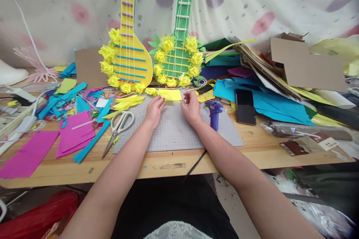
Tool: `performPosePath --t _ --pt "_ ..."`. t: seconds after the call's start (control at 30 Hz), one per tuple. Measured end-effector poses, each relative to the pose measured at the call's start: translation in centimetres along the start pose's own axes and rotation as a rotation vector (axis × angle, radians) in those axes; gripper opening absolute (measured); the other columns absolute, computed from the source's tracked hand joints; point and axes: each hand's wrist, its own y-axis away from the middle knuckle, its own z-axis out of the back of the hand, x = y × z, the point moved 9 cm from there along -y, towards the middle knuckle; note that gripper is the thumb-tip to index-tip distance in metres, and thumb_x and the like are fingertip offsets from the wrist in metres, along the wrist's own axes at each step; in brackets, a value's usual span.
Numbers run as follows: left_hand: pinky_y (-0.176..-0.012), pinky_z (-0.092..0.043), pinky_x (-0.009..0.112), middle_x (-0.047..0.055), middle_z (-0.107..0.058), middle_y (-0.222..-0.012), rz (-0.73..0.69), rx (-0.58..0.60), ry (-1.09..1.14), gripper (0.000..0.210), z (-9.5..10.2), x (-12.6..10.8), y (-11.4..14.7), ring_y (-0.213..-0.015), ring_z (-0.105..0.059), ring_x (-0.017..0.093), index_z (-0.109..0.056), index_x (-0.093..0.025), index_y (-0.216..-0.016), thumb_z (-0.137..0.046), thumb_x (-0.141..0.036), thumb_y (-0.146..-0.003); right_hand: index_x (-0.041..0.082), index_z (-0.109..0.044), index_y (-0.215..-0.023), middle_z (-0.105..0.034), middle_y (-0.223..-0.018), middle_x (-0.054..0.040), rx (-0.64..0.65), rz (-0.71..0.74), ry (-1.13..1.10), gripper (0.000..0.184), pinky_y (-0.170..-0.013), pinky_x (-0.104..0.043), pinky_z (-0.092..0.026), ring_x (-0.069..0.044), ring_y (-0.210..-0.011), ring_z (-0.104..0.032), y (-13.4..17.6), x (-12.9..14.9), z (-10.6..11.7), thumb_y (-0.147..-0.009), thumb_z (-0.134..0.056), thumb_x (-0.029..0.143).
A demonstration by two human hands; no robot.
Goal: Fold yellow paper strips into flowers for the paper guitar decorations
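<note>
My left hand [155,110] hovers over the grey cutting mat [174,130], its fingers loosely extended and apart. Across from it, my right hand [191,106] has its fingers curled in towards the thumb. Whatever may be between those fingertips is too small to make out. A yellow crepe paper piece [170,95] lies at the mat's back edge, just beyond and between both hands. To the right of my right wrist is a purple glue gun [214,114]. White-handled scissors [119,125] rest left of my left forearm, partly on the mat.
A yellow paper lute-shaped model [134,59] and a green one [179,54], both trimmed with yellow paper flowers, lean at the back. Pink paper [77,130] and blue scraps lie left. A phone [245,106], blue paper [277,108] and cardboard [305,63] crowd the right.
</note>
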Motion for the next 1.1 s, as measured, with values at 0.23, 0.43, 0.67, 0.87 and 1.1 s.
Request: performPosePath --t 0.23,0.43,0.67,0.87,1.1 --pt "-0.099 -0.044 0.032 0.007 -0.061 -0.112 0.030 0.093 -0.188 0.026 -1.4 1.2 1.4 -0.114 -0.055 0.017 -0.056 -0.015 -0.099 -0.055 -0.014 -0.073 0.018 -0.051 -0.107 -0.057 -0.104 -0.0110 0.273 0.202 0.264 0.035 -0.079 -0.034 -0.041 -0.022 -0.093 -0.052 1.3 4.0 -3.2 -0.074 -0.041 0.010" --pt "-0.093 -0.048 0.033 0.008 -0.061 -0.113 0.015 0.150 -0.298 0.030 -1.4 1.9 1.1 -0.107 -0.059 0.019 -0.058 -0.015 -0.097 -0.056 -0.011 -0.068 0.018 -0.051 -0.110 -0.061 -0.102 -0.0104 0.284 0.114 0.300 0.036 -0.078 -0.034 -0.040 -0.023 -0.094 -0.053 0.6 2.8 -3.9 -0.077 -0.039 0.009" --pt "-0.075 -0.050 0.029 0.007 -0.060 -0.104 -0.393 0.059 -0.940 0.032 -0.3 -2.0 1.0 -0.095 -0.057 0.018 -0.056 -0.018 -0.090 -0.051 -0.003 -0.062 0.020 -0.052 -0.104 -0.064 -0.090 -0.0055 0.316 0.093 0.210 0.035 -0.072 -0.031 -0.039 -0.021 -0.088 -0.054 0.4 1.9 -3.6 -0.074 -0.041 0.007" --pt "-0.084 -0.042 0.036 0.004 -0.064 -0.090 -0.525 0.129 -1.345 0.030 -0.2 -3.2 0.5 -0.096 -0.050 0.022 -0.057 -0.022 -0.093 -0.057 -0.008 -0.067 0.021 -0.053 -0.096 -0.063 -0.081 -0.0018 0.393 0.110 0.118 0.033 -0.070 -0.029 -0.039 -0.018 -0.080 -0.054 0.7 1.3 -3.4 -0.069 -0.043 0.005" --pt "-0.077 -0.041 0.034 0.003 -0.067 -0.085 -0.473 0.153 -1.394 0.021 -0.5 -2.9 0.6 -0.094 -0.050 0.022 -0.060 -0.023 -0.086 -0.058 -0.010 -0.070 0.022 -0.052 -0.088 -0.063 -0.077 -0.0009 0.432 0.103 0.073 0.029 -0.072 -0.028 -0.040 -0.018 -0.083 -0.051 0.9 1.0 -3.6 -0.065 -0.046 0.004"
